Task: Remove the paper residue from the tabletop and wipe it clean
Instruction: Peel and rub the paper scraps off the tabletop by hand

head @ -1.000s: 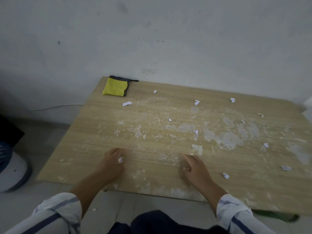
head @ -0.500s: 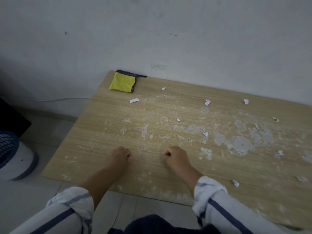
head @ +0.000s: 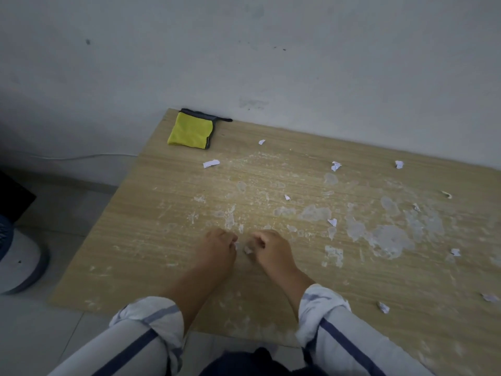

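Note:
The wooden tabletop [head: 168, 251] is smeared with whitish stuck paper residue [head: 390, 240] and strewn with several small torn paper scraps [head: 211, 163]. My left hand [head: 217, 249] and my right hand [head: 272, 252] lie close together on the table's near middle, both with curled fingers. A small white scrap [head: 247, 249] shows between them at my right fingertips, which pinch it. Another white bit sits at my left fingertips. A folded yellow cloth [head: 190, 132] with a dark edge lies at the far left corner, well away from both hands.
A grey-white wall [head: 271, 63] runs along the table's far edge. On the tiled floor to the left stand a white and blue object [head: 16, 259] and a thin cable [head: 81, 157]. The table's left edge and near edge are close to my arms.
My right hand slid left across the table and curled its fingers; it now nearly meets my left hand, which shifted slightly right. The view has tilted and moved closer.

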Action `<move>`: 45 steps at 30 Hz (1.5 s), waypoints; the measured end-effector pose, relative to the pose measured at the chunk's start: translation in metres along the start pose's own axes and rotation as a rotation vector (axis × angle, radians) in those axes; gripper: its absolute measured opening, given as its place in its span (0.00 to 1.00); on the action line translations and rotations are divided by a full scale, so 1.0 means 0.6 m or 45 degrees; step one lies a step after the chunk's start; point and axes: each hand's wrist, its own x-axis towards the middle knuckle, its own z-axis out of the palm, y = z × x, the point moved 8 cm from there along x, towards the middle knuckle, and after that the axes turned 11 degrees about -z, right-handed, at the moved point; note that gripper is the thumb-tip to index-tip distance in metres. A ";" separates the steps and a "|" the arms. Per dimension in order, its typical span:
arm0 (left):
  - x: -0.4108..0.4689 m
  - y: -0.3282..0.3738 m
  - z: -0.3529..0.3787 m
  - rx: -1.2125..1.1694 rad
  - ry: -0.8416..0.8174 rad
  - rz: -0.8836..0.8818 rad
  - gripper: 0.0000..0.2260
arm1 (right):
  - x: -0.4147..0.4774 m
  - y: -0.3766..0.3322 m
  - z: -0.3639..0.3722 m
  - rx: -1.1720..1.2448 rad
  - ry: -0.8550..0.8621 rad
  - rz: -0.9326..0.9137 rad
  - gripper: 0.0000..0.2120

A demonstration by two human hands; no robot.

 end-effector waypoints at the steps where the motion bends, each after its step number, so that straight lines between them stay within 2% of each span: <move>1: 0.000 0.000 0.004 0.003 -0.012 0.016 0.15 | 0.003 0.017 -0.020 0.011 0.079 0.044 0.12; 3: 0.001 -0.001 0.006 -0.016 -0.035 0.027 0.15 | 0.003 0.061 -0.071 0.009 0.261 0.167 0.11; 6: 0.012 0.007 -0.001 -0.055 -0.011 0.016 0.15 | -0.002 0.130 -0.149 -0.191 0.441 0.308 0.13; 10: 0.042 0.044 0.000 0.001 0.041 0.014 0.14 | -0.006 0.205 -0.177 -0.397 0.207 0.518 0.23; 15: 0.087 0.145 0.032 -0.015 0.022 0.180 0.15 | 0.004 0.210 -0.167 -0.428 0.116 0.300 0.19; 19: 0.126 0.230 0.065 0.009 -0.091 0.260 0.18 | 0.005 0.203 -0.164 -0.517 0.062 0.164 0.14; 22: 0.158 0.265 0.092 0.165 -0.160 0.297 0.22 | 0.011 0.204 -0.167 -0.526 0.035 0.117 0.12; 26: 0.171 0.276 0.107 0.383 -0.115 0.353 0.16 | 0.016 0.205 -0.174 -0.505 0.052 0.118 0.12; 30: 0.167 0.268 0.100 0.349 -0.101 0.386 0.12 | 0.027 0.200 -0.163 -0.351 0.068 0.126 0.09; 37: 0.134 0.164 0.028 0.043 -0.275 0.083 0.03 | 0.044 0.097 -0.101 0.008 0.015 -0.032 0.09; 40: 0.101 0.102 0.002 0.044 -0.328 0.007 0.03 | 0.041 0.050 -0.054 0.105 -0.071 -0.106 0.11; 45: 0.064 0.032 -0.017 0.078 -0.258 -0.027 0.06 | 0.035 0.002 0.004 0.146 -0.215 -0.193 0.09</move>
